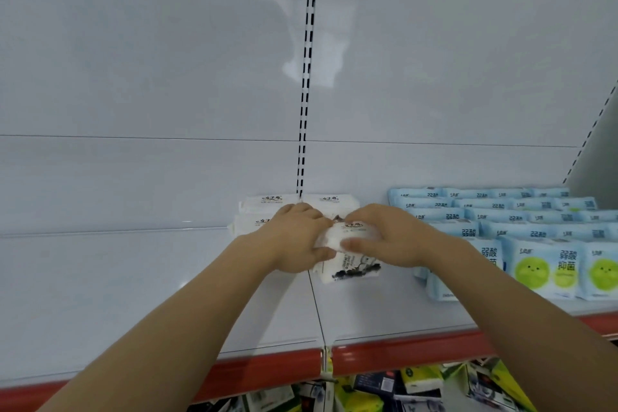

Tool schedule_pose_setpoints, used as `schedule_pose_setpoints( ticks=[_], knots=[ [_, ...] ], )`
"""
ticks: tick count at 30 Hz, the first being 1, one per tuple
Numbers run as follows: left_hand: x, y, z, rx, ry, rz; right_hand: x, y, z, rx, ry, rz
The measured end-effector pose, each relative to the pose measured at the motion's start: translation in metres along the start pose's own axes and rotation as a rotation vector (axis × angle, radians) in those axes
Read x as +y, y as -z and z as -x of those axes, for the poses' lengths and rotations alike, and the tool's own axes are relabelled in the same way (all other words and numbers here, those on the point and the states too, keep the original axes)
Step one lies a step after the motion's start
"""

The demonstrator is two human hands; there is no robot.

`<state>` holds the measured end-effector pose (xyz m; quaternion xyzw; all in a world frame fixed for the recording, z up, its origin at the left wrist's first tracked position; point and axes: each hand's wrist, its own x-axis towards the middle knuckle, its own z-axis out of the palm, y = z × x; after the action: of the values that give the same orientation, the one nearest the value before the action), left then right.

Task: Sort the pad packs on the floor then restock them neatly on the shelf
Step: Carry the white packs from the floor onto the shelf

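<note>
A white pad pack (347,266) with black ink-style print stands on the white shelf (133,294), near the seam between two shelf boards. My left hand (297,237) grips its left end and my right hand (384,237) grips its right end, thumbs on the front face. Behind it, more white packs (264,206) of the same kind stand against the back wall, partly hidden by my hands. To the right, rows of light blue packs (541,264) with green round faces fill the shelf.
The shelf has a red front strip (401,353). A slotted upright (306,110) runs up the white back panel. Below the shelf edge, on the floor, lies a heap of mixed packs (418,388), yellow, dark and white.
</note>
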<state>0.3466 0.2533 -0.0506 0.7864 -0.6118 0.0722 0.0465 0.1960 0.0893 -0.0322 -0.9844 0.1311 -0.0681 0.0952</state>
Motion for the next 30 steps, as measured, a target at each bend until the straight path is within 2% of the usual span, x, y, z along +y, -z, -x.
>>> schedule_pose_setpoints(
  ticks=[2,7,11,13,15,20,23,26,30],
  knots=[
    [-0.002,0.000,0.001,0.027,-0.024,-0.015,0.002,-0.005,0.000,-0.056,0.021,0.115],
    [-0.011,0.013,0.010,0.127,0.041,-0.045,0.004,-0.015,-0.010,0.014,0.024,0.109],
    [-0.031,0.018,0.023,0.008,0.234,-0.109,0.000,-0.023,-0.018,0.044,-0.003,0.160],
    [-0.038,0.017,0.026,-0.074,0.270,-0.153,-0.003,-0.027,-0.022,0.065,-0.012,0.168],
    [-0.039,0.014,0.027,-0.088,0.273,-0.132,-0.005,-0.030,-0.024,0.062,-0.008,0.174],
    [-0.035,0.008,0.027,-0.011,0.222,-0.126,-0.002,-0.025,-0.023,0.056,0.010,0.229],
    [-0.036,0.008,0.034,0.049,0.224,-0.062,-0.005,-0.021,-0.024,0.151,0.037,0.215],
    [-0.038,0.012,0.047,0.170,0.280,0.002,-0.019,-0.019,-0.029,0.279,0.112,0.149],
    [-0.044,0.016,0.077,0.373,0.437,-0.002,-0.056,-0.031,-0.043,0.398,0.278,0.082]
  ],
)
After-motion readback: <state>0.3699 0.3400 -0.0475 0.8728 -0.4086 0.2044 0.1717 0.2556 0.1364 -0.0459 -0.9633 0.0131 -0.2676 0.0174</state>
